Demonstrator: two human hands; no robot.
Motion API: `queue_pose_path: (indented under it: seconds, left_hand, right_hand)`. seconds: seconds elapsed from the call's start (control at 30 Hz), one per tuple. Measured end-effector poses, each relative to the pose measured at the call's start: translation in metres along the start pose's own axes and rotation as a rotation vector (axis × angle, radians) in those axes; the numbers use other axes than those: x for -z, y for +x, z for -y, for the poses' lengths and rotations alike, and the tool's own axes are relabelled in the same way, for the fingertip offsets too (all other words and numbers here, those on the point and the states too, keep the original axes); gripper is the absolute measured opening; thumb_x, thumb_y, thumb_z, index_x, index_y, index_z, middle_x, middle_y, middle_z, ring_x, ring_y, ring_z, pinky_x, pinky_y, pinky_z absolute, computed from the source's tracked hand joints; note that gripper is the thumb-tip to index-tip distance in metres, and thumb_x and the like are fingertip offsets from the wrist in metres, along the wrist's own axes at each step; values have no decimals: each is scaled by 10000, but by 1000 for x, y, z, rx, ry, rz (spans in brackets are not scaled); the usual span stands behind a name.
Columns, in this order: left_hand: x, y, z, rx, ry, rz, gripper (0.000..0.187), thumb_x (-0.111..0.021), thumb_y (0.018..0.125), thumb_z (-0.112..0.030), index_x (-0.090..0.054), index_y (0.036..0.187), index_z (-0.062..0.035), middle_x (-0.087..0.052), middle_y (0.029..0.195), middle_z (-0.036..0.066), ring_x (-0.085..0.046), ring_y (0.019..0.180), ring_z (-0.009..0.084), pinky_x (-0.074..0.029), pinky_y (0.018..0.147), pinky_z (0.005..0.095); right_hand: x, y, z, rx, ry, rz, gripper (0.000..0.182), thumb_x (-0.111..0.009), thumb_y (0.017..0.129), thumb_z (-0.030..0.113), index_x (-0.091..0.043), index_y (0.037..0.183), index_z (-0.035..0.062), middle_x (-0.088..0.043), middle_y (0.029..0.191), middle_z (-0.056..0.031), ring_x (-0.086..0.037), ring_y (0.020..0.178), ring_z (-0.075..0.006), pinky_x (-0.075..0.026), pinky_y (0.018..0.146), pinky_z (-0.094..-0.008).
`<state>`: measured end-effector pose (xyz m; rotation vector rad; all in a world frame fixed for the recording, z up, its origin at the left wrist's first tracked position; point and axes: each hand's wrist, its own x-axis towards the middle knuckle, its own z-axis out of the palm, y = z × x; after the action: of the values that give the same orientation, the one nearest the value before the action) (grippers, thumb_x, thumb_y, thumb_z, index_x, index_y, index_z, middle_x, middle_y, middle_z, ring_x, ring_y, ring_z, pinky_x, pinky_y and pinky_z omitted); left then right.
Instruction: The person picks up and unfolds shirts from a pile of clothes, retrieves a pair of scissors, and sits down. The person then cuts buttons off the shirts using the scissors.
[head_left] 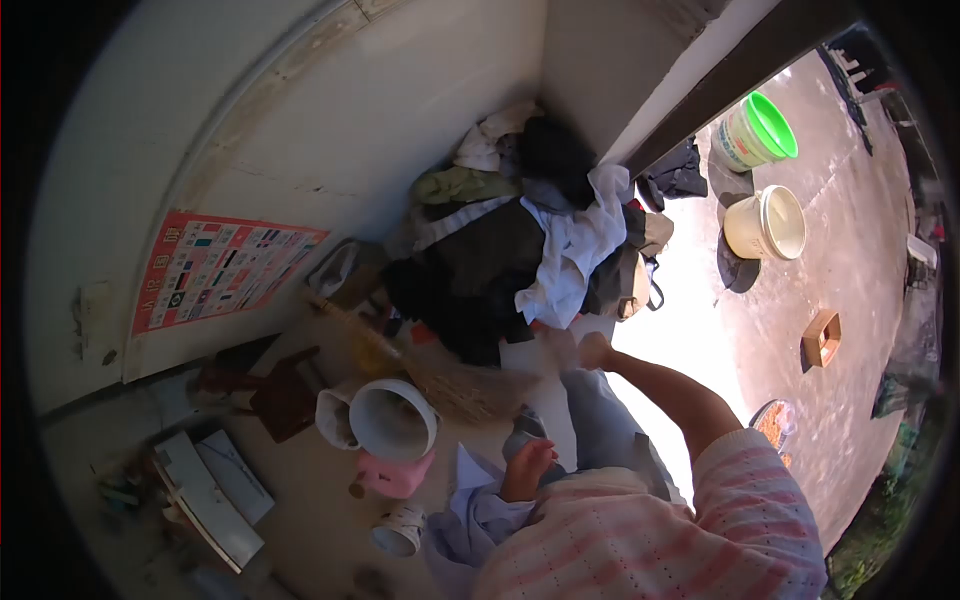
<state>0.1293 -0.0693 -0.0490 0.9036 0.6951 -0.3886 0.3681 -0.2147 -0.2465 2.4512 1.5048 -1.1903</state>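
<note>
The right hand (594, 350) is stretched out toward the heap of clothes (520, 255) piled in the corner against the wall; it reaches the heap's lower edge, but motion blur smears the fingers, so whether they are spread, curled or pinching cloth cannot be told. A white shirt (572, 250) hangs down the front of the heap just above that hand, draped over dark garments whose separate pieces run together in shadow. The left hand (526, 468) is held close to the body, its fingers curled down onto a pale blue garment (480, 515) bunched at the person's front; how firmly it grips is hidden by the hand's own back. The pink striped sleeve (740, 500) covers much of the lower right. A straw broom (440, 375) lies on the floor between the heap and a white bucket (393, 420) tipped on its side, with a pink object (393, 475) just below it, too unclear to name. Outside the doorway the sunlit ground is washed out; a green-rimmed bucket (757, 130) and a cream bucket (768, 224) stand there. A red poster (222, 268) on the wall is unreadable.
</note>
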Motion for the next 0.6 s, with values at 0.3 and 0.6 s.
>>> queue_pose_path:
  seconds: [0.3, 0.6]
  left_hand:
    - [-37, 25, 27, 378, -209, -210, 251, -571, 909, -241, -561, 1064, -44, -586, 917, 29, -549, 786, 102, -453, 740, 243]
    - [-45, 51, 63, 607, -150, -248, 265, -551, 913, -198, -531, 1113, -25, -604, 971, 66, -579, 844, 134, -459, 796, 265]
  right_hand:
    - [-128, 70, -156, -824, 615, 26, 109, -654, 725, 167, -668, 626, 125, -612, 607, -46, -610, 567, -202, -473, 538, -346]
    - [-102, 196, -183, -721, 1220, -160, 177, -586, 799, 126, -663, 950, 76, -622, 794, -100, -617, 764, -222, -510, 794, -313]
